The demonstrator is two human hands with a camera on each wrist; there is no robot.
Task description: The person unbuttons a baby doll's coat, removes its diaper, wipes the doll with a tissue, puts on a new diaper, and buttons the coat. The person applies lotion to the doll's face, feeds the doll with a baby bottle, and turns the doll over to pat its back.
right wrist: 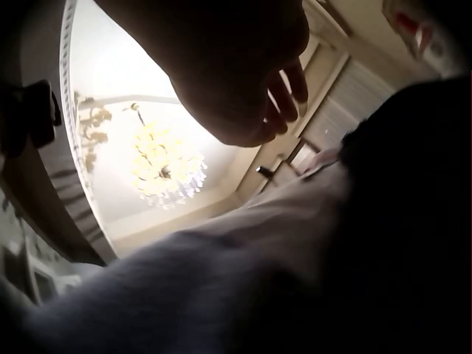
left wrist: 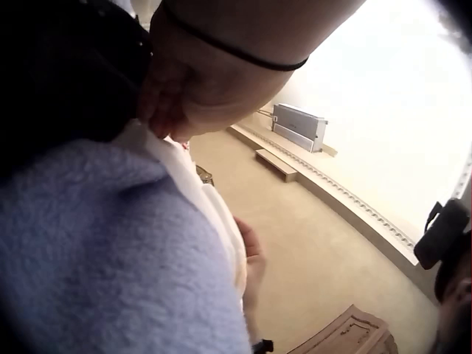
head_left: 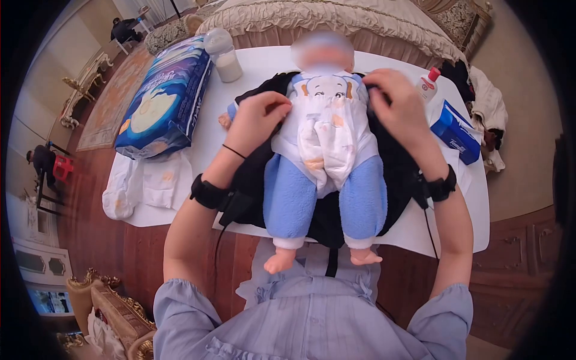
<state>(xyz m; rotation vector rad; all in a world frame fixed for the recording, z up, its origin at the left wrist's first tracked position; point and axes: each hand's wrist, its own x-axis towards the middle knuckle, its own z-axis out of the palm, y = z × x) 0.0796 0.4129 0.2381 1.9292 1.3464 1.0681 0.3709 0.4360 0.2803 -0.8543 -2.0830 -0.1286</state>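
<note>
A doll (head_left: 327, 90) in a white top and fuzzy blue trousers (head_left: 290, 198) lies face up on a black cloth (head_left: 243, 174). Over its front lies a white printed diaper (head_left: 327, 141). The left hand (head_left: 259, 120) pinches the diaper's edge at the doll's side; in the left wrist view its fingertips (left wrist: 158, 122) grip white material above the blue fabric. Beside the doll's other shoulder is the right hand (head_left: 399, 105), fingers loosely bent and spread; the right wrist view shows this hand (right wrist: 243, 81) above the clothing, holding nothing visible.
On the white table (head_left: 264, 59) stand a blue diaper pack (head_left: 162, 102) and a bottle (head_left: 228, 63) at the left. A spare diaper (head_left: 159, 183) lies at the front left. At the right are a red-capped bottle (head_left: 428, 86) and a blue tissue pack (head_left: 456, 132).
</note>
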